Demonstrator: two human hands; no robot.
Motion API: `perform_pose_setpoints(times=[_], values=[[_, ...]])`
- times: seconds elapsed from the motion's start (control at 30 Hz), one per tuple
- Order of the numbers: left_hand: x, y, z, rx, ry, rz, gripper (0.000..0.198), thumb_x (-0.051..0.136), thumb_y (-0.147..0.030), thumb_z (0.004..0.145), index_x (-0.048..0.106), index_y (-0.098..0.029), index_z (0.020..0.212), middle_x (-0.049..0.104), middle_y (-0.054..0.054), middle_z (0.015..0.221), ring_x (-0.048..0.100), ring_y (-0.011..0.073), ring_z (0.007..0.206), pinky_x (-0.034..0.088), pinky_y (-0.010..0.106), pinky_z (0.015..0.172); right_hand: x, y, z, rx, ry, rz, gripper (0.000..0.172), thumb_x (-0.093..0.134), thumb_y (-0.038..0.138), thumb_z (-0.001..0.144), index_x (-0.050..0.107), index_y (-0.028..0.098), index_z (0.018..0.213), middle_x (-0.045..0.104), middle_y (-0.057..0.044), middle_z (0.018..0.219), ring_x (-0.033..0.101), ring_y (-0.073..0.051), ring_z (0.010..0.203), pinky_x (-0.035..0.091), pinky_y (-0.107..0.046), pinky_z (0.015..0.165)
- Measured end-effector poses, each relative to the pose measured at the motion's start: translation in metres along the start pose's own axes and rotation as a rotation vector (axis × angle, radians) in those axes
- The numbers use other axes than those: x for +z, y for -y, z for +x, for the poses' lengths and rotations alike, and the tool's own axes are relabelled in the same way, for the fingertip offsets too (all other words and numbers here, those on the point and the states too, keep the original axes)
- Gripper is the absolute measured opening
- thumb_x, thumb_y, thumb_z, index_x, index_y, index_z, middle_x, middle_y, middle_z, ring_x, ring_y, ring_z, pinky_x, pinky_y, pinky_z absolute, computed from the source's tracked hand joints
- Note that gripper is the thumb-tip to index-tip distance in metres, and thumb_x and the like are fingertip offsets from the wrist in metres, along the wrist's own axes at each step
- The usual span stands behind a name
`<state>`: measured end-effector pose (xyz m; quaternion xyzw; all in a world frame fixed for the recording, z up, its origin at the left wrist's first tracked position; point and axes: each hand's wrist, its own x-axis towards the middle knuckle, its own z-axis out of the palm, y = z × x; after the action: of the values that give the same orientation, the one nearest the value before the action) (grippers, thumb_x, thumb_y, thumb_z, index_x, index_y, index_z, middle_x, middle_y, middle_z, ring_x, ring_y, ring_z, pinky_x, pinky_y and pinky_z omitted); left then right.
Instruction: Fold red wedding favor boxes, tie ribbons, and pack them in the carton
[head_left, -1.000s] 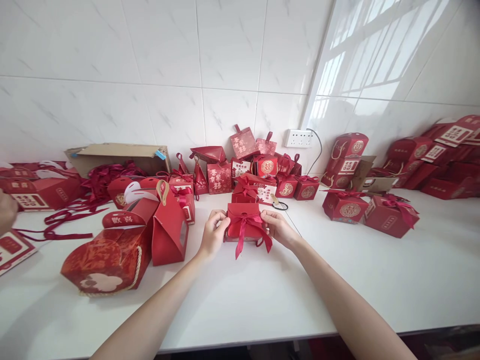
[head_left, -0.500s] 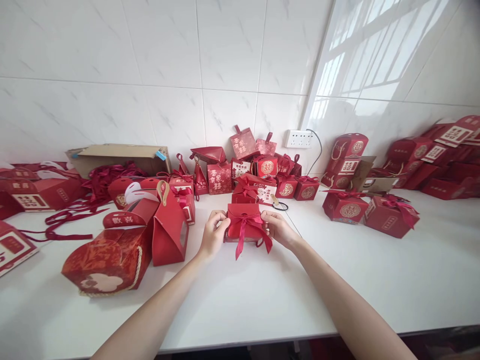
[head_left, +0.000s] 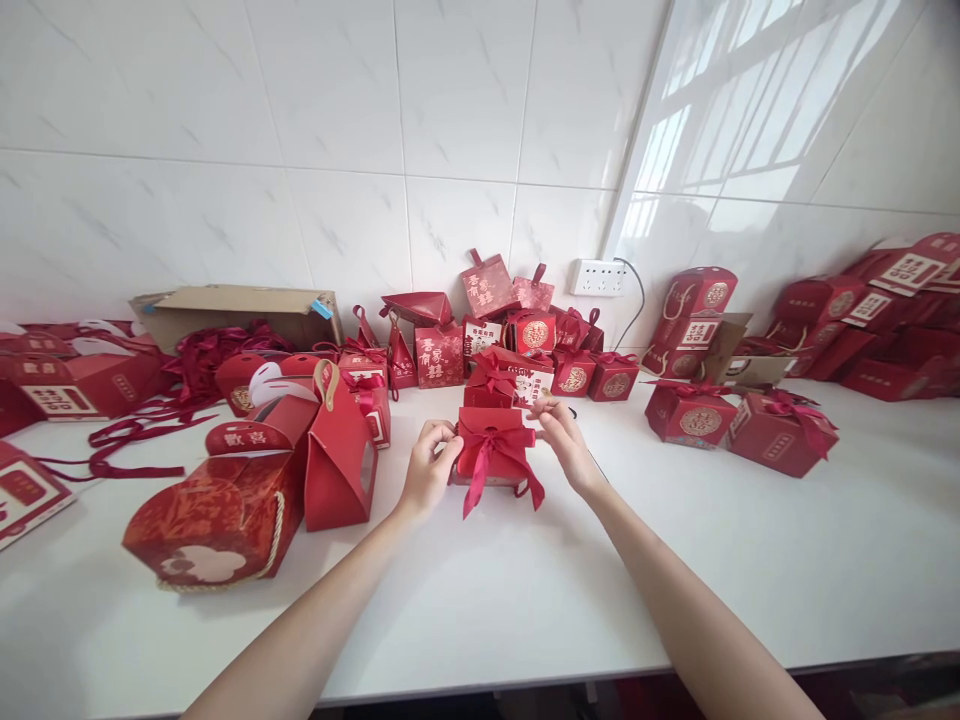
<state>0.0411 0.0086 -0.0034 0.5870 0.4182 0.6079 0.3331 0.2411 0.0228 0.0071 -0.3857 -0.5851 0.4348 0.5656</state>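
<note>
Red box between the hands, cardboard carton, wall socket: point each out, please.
red box (head_left: 501, 470), head view, front face between ribbon tails
cardboard carton (head_left: 240, 300), head view, top flap
wall socket (head_left: 596, 277), head view, middle of faceplate

Small red gift box (head_left: 491, 455) with ribbon bow (head_left: 495, 450); upright on white counter (head_left: 525, 600)

Both forearms stretched forward, left grip (head_left: 429, 468) curled in a pinch, right grip (head_left: 562, 440) slightly higher, fingertips pinched.

A matt red paper box (head_left: 491, 462) tied with shiny satin ribbon (head_left: 495, 462) sits on a smooth white table (head_left: 525, 590). Glossy white tiles (head_left: 337, 130) behind; a plain brown cardboard carton (head_left: 232, 312).
</note>
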Motion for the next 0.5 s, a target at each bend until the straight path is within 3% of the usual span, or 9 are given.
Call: perform_pose_setpoints(times=[0.07, 0.13, 0.23, 0.37, 0.5], values=[[0.000, 0.000, 0.000, 0.001, 0.004, 0.001, 0.026, 0.054, -0.033, 0.072, 0.042, -0.020, 0.054, 0.046, 0.002, 0.075, 0.048, 0.0156, 0.075, 0.041, 0.025, 0.065, 0.006, 0.003, -0.004, -0.152, 0.073, -0.158, 0.054, 0.062, 0.057, 0.074, 0.044, 0.026, 0.115, 0.048, -0.009, 0.124, 0.043, -0.027, 0.122, 0.044, -0.042, 0.096], [0.000, 0.000, -0.001, 0.004, 0.003, 0.003, 0.026, 0.054, -0.033, 0.072, 0.042, -0.020, 0.055, 0.045, 0.001, 0.075, 0.048, 0.0148, 0.074, 0.041, 0.024, 0.064, 0.011, 0.002, -0.007, -0.277, 0.173, -0.345, 0.078, 0.067, 0.060, 0.069, 0.034, 0.023, 0.129, 0.039, -0.015, 0.136, 0.037, -0.032, 0.130, 0.034, -0.051, 0.107], [0.000, -0.001, 0.000, 0.011, -0.006, 0.004, 0.026, 0.054, -0.033, 0.072, 0.041, -0.019, 0.055, 0.044, 0.001, 0.074, 0.048, 0.0143, 0.073, 0.042, 0.024, 0.065, 0.015, -0.006, -0.008, -0.354, 0.257, -0.497, 0.100, 0.073, 0.061, 0.062, 0.024, 0.018, 0.138, 0.033, -0.019, 0.140, 0.033, -0.036, 0.133, 0.029, -0.055, 0.110], [-0.001, -0.001, 0.000, 0.030, -0.022, 0.005, 0.024, 0.054, -0.032, 0.072, 0.042, -0.019, 0.056, 0.044, 0.000, 0.073, 0.048, 0.0133, 0.070, 0.043, 0.023, 0.062, 0.014, -0.013, -0.007, -0.303, 0.275, -0.458, 0.102, 0.072, 0.055, 0.069, 0.012, 0.024, 0.145, 0.034, -0.018, 0.140, 0.040, -0.032, 0.129, 0.037, -0.054, 0.106], [-0.003, -0.002, 0.000, 0.056, -0.020, 0.007, 0.021, 0.055, -0.031, 0.071, 0.044, -0.019, 0.058, 0.047, 0.000, 0.074, 0.050, 0.0135, 0.070, 0.044, 0.023, 0.061, 0.011, -0.012, -0.007, -0.339, 0.287, -0.475, 0.108, 0.076, 0.048, 0.066, 0.010, 0.024, 0.147, 0.032, -0.018, 0.142, 0.037, -0.034, 0.131, 0.040, -0.055, 0.103]])
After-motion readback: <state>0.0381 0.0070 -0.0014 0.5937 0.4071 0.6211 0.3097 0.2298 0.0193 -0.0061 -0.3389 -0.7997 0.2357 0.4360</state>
